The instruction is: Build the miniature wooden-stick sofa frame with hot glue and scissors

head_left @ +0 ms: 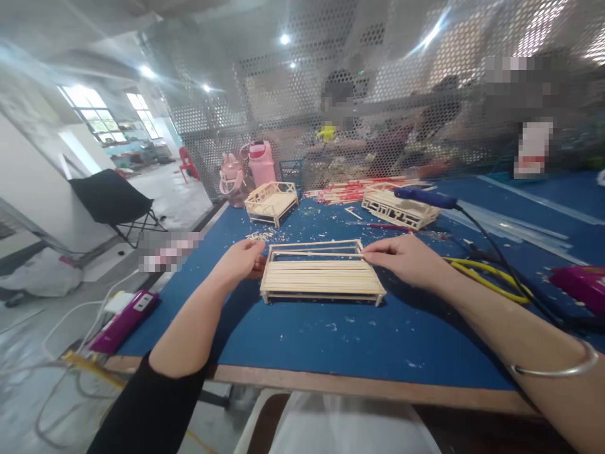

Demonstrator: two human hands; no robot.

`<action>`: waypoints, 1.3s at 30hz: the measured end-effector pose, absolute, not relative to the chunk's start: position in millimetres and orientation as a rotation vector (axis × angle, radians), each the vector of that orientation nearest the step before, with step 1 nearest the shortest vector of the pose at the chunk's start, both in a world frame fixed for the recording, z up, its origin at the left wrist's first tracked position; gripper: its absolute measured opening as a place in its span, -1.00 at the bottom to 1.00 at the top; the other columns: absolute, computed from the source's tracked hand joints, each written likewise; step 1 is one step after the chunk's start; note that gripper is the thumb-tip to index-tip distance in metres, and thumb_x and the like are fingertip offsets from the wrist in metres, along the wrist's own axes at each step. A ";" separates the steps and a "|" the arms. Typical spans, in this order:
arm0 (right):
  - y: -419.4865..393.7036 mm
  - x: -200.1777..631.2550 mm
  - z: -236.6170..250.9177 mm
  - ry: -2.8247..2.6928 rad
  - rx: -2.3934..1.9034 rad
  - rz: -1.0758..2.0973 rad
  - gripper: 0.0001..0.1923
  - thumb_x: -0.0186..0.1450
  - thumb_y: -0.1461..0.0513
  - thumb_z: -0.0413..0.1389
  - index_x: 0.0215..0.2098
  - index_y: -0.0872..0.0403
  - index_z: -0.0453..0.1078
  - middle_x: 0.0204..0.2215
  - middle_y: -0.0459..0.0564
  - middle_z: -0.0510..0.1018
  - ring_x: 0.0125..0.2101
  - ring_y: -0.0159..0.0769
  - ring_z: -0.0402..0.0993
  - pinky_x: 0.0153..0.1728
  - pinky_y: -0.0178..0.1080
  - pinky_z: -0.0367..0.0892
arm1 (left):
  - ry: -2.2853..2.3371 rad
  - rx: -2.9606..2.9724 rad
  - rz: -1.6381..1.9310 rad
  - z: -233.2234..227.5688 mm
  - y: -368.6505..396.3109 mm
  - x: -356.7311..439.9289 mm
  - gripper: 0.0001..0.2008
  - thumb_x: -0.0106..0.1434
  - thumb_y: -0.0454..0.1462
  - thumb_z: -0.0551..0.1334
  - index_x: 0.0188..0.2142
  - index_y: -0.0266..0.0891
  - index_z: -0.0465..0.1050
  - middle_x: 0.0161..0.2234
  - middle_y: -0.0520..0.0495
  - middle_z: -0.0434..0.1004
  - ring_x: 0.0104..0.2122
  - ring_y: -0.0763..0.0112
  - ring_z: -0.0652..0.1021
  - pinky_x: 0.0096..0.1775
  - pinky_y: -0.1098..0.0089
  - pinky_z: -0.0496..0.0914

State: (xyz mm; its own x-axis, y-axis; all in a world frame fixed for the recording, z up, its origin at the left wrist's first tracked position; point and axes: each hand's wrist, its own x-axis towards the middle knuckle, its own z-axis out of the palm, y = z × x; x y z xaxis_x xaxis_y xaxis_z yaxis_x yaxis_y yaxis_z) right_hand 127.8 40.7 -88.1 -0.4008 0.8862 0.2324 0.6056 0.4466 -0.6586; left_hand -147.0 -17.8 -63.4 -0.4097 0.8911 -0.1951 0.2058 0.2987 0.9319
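Observation:
In front of me on the blue tabletop stands a small bed-like frame [322, 276] built from pale wooden sticks, its slats lying side by side. Toward its back, a gap shows between the slats and the rear rail, and a loose-looking thin stick [326, 255] lies across there. My right hand [397, 255] pinches the right end of that stick between thumb and finger at the frame's back right corner. My left hand [243, 260] is beside the back left corner, fingers bent and apart, close to the frame; whether it touches is unclear.
Two more stick models, one left [273, 202] and one right [401, 205], stand farther back. A blue-handled tool with a cord [425, 197] rests on the right one. Behind are red and pale sticks [350, 191] and pink bottles [261, 165]. A purple power strip [125, 321] sits at the left edge.

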 end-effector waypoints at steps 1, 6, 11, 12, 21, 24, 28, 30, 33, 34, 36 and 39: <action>40.8 126.1 -88.1 -2.146 -1.263 0.649 -0.76 0.09 0.17 0.07 -0.44 0.02 0.58 -0.43 -0.10 0.65 -0.37 -0.19 0.54 -0.33 -0.28 0.37 | 1.772 0.970 1.142 -63.2 -18.4 -145.8 -0.89 0.11 -0.26 0.25 -0.46 -0.24 0.34 -0.67 0.08 0.40 -0.67 0.48 0.44 -0.52 0.45 0.38; 41.4 119.2 -90.6 -2.195 -1.357 0.649 -0.74 0.08 0.19 0.05 -0.44 0.04 0.58 -0.46 -0.11 0.64 -0.37 -0.21 0.53 -0.37 -0.29 0.35 | 1.633 0.898 1.136 -65.8 -18.6 -146.8 -0.78 -0.01 -0.33 0.35 -0.37 -0.26 0.36 -0.61 0.06 0.46 -0.62 0.50 0.47 -0.51 0.48 0.39; 41.6 118.8 -92.6 -2.186 -1.314 0.663 -0.74 0.08 0.18 0.04 -0.46 0.05 0.57 -0.49 -0.12 0.63 -0.41 -0.25 0.51 -0.39 -0.31 0.34 | 1.598 0.839 1.163 -69.5 -16.1 -148.7 -0.56 -0.09 -0.49 0.36 -0.20 -0.30 0.33 -0.50 -0.03 0.56 -0.56 0.44 0.55 -0.48 0.47 0.42; 41.4 119.3 -92.5 -2.183 -1.292 0.673 -0.74 0.08 0.18 0.04 -0.46 0.05 0.57 -0.49 -0.12 0.63 -0.40 -0.25 0.52 -0.38 -0.31 0.34 | 1.589 0.838 1.173 -69.6 -15.9 -148.2 -0.56 -0.08 -0.50 0.35 -0.18 -0.30 0.33 -0.50 -0.04 0.57 -0.56 0.43 0.55 -0.48 0.46 0.43; 38.3 127.3 -87.6 -2.062 -1.107 0.762 -0.71 0.12 0.12 0.05 -0.38 0.09 0.55 -0.49 -0.09 0.61 -0.49 -0.31 0.46 -0.45 -0.29 0.31 | 1.472 0.895 1.361 -63.6 -16.9 -140.7 -0.48 -0.08 -0.46 0.36 -0.09 -0.31 0.32 -0.51 -0.03 0.59 -0.54 0.39 0.57 -0.45 0.42 0.45; 36.9 128.2 -85.4 -1.995 -1.067 0.708 -0.72 0.13 0.12 0.05 -0.38 0.09 0.54 -0.49 -0.07 0.60 -0.50 -0.32 0.45 -0.46 -0.29 0.31 | 1.410 1.000 1.487 -63.3 -15.2 -137.4 -0.44 -0.11 -0.42 0.38 -0.07 -0.31 0.31 -0.51 0.00 0.59 -0.49 0.42 0.57 -0.42 0.44 0.44; 37.8 128.9 -86.0 -1.925 -0.977 0.494 -0.78 0.14 0.16 0.06 -0.42 0.06 0.53 -0.42 -0.03 0.62 -0.39 -0.26 0.49 -0.34 -0.25 0.34 | 1.331 1.145 1.653 -67.8 -12.0 -133.4 -0.40 -0.17 -0.30 0.41 -0.09 -0.27 0.32 -0.48 0.05 0.60 -0.40 0.40 0.58 -0.34 0.43 0.43; 40.3 129.1 -88.8 -1.914 -0.918 0.416 -0.79 0.15 0.17 0.06 -0.42 0.05 0.53 -0.40 -0.02 0.61 -0.37 -0.26 0.49 -0.31 -0.23 0.34 | 1.319 1.180 1.704 -71.2 -10.9 -132.9 -0.38 -0.20 -0.26 0.43 -0.10 -0.26 0.32 -0.46 0.05 0.61 -0.36 0.38 0.58 -0.30 0.41 0.42; 44.8 129.4 -93.7 -1.921 -0.854 0.395 -0.78 0.17 0.18 0.05 -0.42 0.06 0.53 -0.44 -0.01 0.60 -0.39 -0.27 0.49 -0.31 -0.22 0.35 | 1.345 1.202 1.675 -75.3 -11.4 -134.1 -0.37 -0.24 -0.23 0.44 -0.13 -0.27 0.33 -0.45 0.03 0.61 -0.34 0.36 0.58 -0.25 0.38 0.41; 45.9 129.4 -95.0 -1.926 -0.842 0.399 -0.79 0.17 0.18 0.05 -0.42 0.06 0.53 -0.45 -0.01 0.60 -0.40 -0.28 0.48 -0.31 -0.22 0.35 | 1.359 1.207 1.651 -76.0 -12.0 -134.6 -0.36 -0.25 -0.21 0.45 -0.14 -0.27 0.33 -0.45 0.02 0.61 -0.33 0.35 0.58 -0.24 0.37 0.41; 47.4 129.2 -97.0 -1.928 -0.834 0.413 -0.80 0.17 0.19 0.05 -0.42 0.05 0.52 -0.45 -0.02 0.59 -0.40 -0.29 0.48 -0.30 -0.22 0.35 | 1.384 1.221 1.619 -76.4 -13.6 -135.5 -0.34 -0.26 -0.19 0.45 -0.14 -0.26 0.32 -0.48 0.04 0.59 -0.31 0.32 0.58 -0.23 0.36 0.40; 48.4 128.1 -99.3 -1.898 -0.853 0.460 -0.84 0.15 0.19 0.07 -0.44 0.04 0.49 -0.44 -0.02 0.58 -0.38 -0.29 0.48 -0.28 -0.21 0.34 | 1.431 1.257 1.612 -74.7 -15.5 -135.3 -0.32 -0.26 -0.15 0.46 -0.12 -0.25 0.31 -0.54 0.12 0.54 -0.31 0.34 0.57 -0.24 0.37 0.38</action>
State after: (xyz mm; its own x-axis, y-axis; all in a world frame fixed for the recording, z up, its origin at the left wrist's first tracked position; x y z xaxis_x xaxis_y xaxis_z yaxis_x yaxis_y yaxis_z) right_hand 128.1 48.4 -99.3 -0.2862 0.7289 0.6220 0.3635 0.6832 -0.6333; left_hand -135.3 -15.5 -74.7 -0.3421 0.9085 0.2402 0.1309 -0.2070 0.9695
